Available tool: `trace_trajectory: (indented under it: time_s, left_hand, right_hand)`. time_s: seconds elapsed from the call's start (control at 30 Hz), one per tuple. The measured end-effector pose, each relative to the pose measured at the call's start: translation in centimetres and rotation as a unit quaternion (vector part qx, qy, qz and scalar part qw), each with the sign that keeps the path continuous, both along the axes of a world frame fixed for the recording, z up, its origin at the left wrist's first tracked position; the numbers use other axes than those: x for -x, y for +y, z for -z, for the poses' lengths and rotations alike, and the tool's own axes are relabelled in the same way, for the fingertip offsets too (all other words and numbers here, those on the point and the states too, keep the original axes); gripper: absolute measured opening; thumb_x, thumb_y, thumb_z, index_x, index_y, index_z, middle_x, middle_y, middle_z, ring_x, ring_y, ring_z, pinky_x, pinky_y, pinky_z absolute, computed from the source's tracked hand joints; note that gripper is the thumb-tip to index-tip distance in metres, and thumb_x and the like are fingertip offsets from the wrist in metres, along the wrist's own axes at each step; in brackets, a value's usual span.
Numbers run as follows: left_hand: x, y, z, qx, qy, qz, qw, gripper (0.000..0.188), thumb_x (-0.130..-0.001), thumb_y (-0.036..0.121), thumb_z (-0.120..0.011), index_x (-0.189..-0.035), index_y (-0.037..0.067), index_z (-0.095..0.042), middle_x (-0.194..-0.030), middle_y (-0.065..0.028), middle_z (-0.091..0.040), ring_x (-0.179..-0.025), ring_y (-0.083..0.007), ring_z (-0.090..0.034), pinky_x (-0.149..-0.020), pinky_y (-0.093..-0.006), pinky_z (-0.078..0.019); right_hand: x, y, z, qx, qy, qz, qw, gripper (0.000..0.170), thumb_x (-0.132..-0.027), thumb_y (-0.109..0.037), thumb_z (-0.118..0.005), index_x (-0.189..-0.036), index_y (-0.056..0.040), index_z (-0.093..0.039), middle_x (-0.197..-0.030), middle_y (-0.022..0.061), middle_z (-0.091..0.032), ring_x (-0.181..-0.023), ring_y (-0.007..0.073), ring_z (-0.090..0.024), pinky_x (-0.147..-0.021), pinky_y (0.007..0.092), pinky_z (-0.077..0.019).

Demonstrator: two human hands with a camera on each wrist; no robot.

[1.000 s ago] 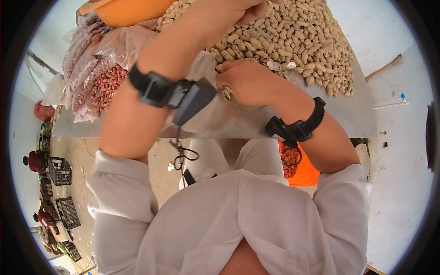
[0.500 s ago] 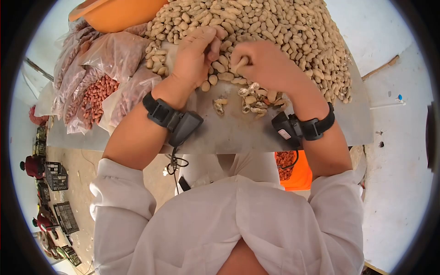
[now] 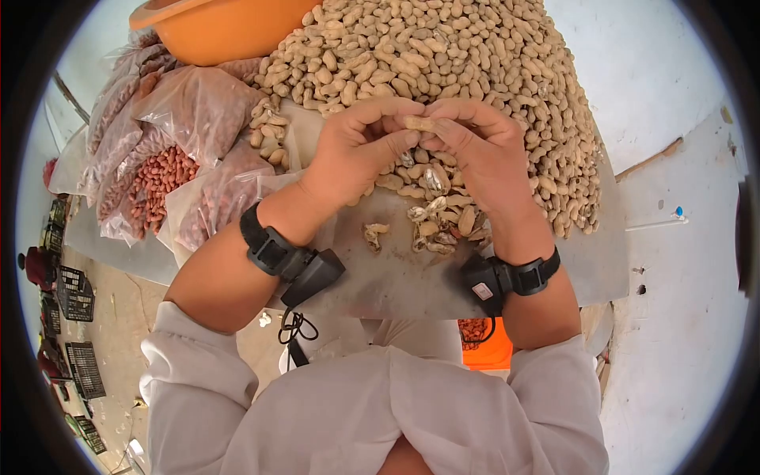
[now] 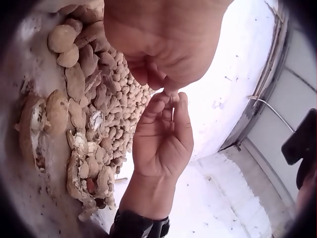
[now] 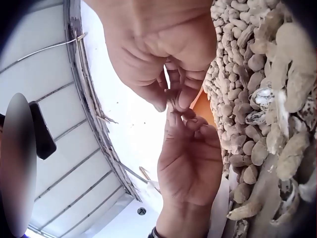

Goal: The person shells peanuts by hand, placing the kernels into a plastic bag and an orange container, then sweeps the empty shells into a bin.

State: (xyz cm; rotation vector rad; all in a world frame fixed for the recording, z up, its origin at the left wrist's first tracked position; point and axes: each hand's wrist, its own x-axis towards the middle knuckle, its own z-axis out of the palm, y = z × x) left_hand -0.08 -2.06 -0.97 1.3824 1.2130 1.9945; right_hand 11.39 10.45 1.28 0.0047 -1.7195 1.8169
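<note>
Both forearms angle inward from bent elbows, fingertips meeting above the near edge of the unshelled peanut heap [image 3: 491, 63]. Left hand [image 3: 356, 154]: fingers curled, thumb and fingertips pinching one end of a peanut pod [image 3: 418, 123]. Right hand [image 3: 489, 154]: thumb laid along the pod's other end, fingers bent behind, also pinching. Pod is held crosswise between the hands, clear of the metal tabletop [image 3: 380, 285]. Cracked shells [image 3: 431, 226] lie below the right hand, nearer the body.
</note>
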Motion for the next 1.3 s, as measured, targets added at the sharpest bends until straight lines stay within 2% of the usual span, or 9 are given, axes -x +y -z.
trace_trajectory:
  time_s: [0.13,0.3,0.53,0.6,0.7,0.8,0.93,1.2,1.3]
  left_hand:
    - [0.2,-0.4,-0.3,0.073,-0.059,0.001,0.996,0.024,-0.083,0.003,-0.062,-0.106,0.000,-0.059,-0.082,-0.0034,-0.061,-0.067,-0.0073,-0.057,-0.056,-0.0185,-0.0462]
    - [0.1,-0.1,0.3,0.047,-0.047,-0.009,0.998,0.018,-0.082,0.003,-0.064,-0.099,0.000,-0.060,-0.078,-0.0035,-0.062,-0.067,-0.0073,-0.058,-0.054,-0.0184,-0.0469]
    - [0.1,0.1,1.0,0.060,-0.005,-0.039,0.997,0.013,-0.082,0.003,-0.064,-0.094,0.003,-0.058,-0.077,-0.0033,-0.061,-0.063,-0.0070,-0.056,-0.054,-0.0192,-0.0466]
    - [-0.1,0.1,1.0,0.045,-0.036,-0.028,0.998,0.016,-0.083,0.005,-0.064,-0.098,0.003,-0.058,-0.077,-0.0026,-0.060,-0.064,-0.0066,-0.056,-0.055,-0.0191,-0.0464]
    - [-0.6,0.0,0.4,0.036,-0.066,-0.028,0.997,0.026,-0.083,0.009,-0.065,-0.106,0.001,-0.056,-0.081,-0.0017,-0.060,-0.070,-0.0061,-0.055,-0.060,-0.0189,-0.0457]
    - [-1.0,-0.2,0.0,0.065,-0.055,-0.002,0.996,0.037,-0.083,0.013,-0.065,-0.116,0.000,-0.054,-0.084,-0.0005,-0.059,-0.073,-0.0056,-0.054,-0.063,-0.0184,-0.0453]
    - [-1.2,-0.4,-0.3,0.129,-0.055,0.007,0.990,0.043,-0.085,0.017,-0.064,-0.124,0.004,-0.051,-0.087,0.0009,-0.059,-0.068,-0.0047,-0.051,-0.061,-0.0165,-0.0451]
    - [-1.4,-0.3,0.2,0.122,-0.137,0.027,0.983,0.040,-0.085,0.016,-0.063,-0.120,-0.001,-0.054,-0.085,0.0003,-0.059,-0.069,-0.0053,-0.052,-0.063,-0.0182,-0.0455]
    - [-1.4,-0.2,0.3,0.117,-0.158,0.029,0.980,0.036,-0.085,0.014,-0.063,-0.117,-0.002,-0.055,-0.085,-0.0004,-0.059,-0.070,-0.0059,-0.053,-0.064,-0.0183,-0.0454]
  right_hand:
    - [0.1,-0.3,0.7,-0.037,0.001,0.038,0.999,0.011,-0.080,-0.003,-0.064,-0.091,0.0007,-0.063,-0.077,0.0023,-0.063,-0.068,0.0056,-0.056,-0.056,0.0182,-0.0439]
    - [0.3,-0.4,1.1,-0.024,-0.003,0.088,0.996,0.015,-0.079,-0.008,-0.067,-0.091,0.0002,-0.064,-0.076,0.0017,-0.063,-0.068,0.0052,-0.055,-0.058,0.0179,-0.0435]
    - [0.4,-1.1,1.6,-0.118,-0.019,0.086,0.989,0.017,-0.082,-0.010,-0.062,-0.095,0.0001,-0.062,-0.076,0.0026,-0.062,-0.068,0.0070,-0.055,-0.061,0.0205,-0.0446]
    - [0.4,-1.1,1.7,-0.153,-0.019,0.115,0.981,0.015,-0.084,-0.009,-0.058,-0.095,0.0002,-0.061,-0.076,0.0031,-0.061,-0.068,0.0079,-0.055,-0.060,0.0213,-0.0445]
    - [0.3,-1.3,1.5,-0.133,-0.046,0.079,0.987,0.015,-0.090,-0.010,-0.052,-0.101,-0.0010,-0.057,-0.085,0.0022,-0.058,-0.071,0.0073,-0.053,-0.062,0.0210,-0.0451]
    - [0.2,-1.3,1.4,-0.185,-0.063,0.071,0.978,0.014,-0.091,-0.011,-0.050,-0.100,-0.0015,-0.055,-0.084,0.0014,-0.056,-0.071,0.0070,-0.052,-0.062,0.0210,-0.0445]
    - [0.6,-1.6,1.9,-0.201,-0.034,0.104,0.973,0.014,-0.087,-0.007,-0.050,-0.097,0.0013,-0.056,-0.077,0.0077,-0.059,-0.066,0.0120,-0.054,-0.061,0.0255,-0.0448]
    - [0.7,-1.2,2.3,-0.203,-0.054,0.098,0.973,0.015,-0.086,-0.009,-0.050,-0.093,0.0020,-0.058,-0.076,0.0073,-0.061,-0.067,0.0121,-0.055,-0.061,0.0255,-0.0452]
    - [0.6,-1.2,2.3,-0.203,-0.061,0.085,0.973,0.016,-0.090,-0.012,-0.051,-0.098,0.0013,-0.057,-0.078,0.0008,-0.057,-0.069,0.0064,-0.053,-0.061,0.0209,-0.0443]
